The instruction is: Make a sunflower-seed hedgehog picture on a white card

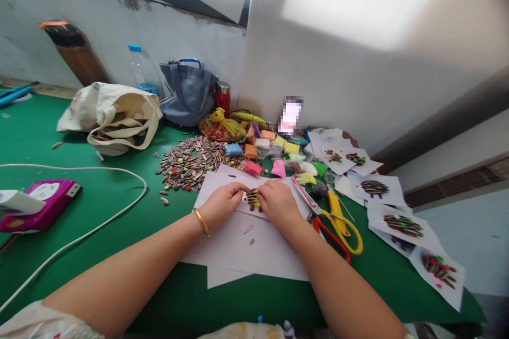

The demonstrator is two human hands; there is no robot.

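Note:
A small yellow clay figure (253, 199) with striped sunflower seeds stuck in its back and brown feet lies on white paper (234, 246). It looks like a hedgehog. My left hand (223, 202), with a gold bangle at the wrist, is closed, its fingertips pinching the figure's left end. From the other side, my right hand (278, 204) bends its closed fingers over the figure's right part. Whatever is between those fingertips is hidden. Two loose seeds (248, 229) lie on the paper below my hands.
Behind my left hand spreads a pile of sunflower seeds (191, 161). Packets of coloured clay (253, 168) lie at the back. Yellow-handled scissors (353, 246) and a yellow cutter (337, 214) sit right. Finished seed pictures (402, 225) line the right edge. A white cable (119, 212) crosses left.

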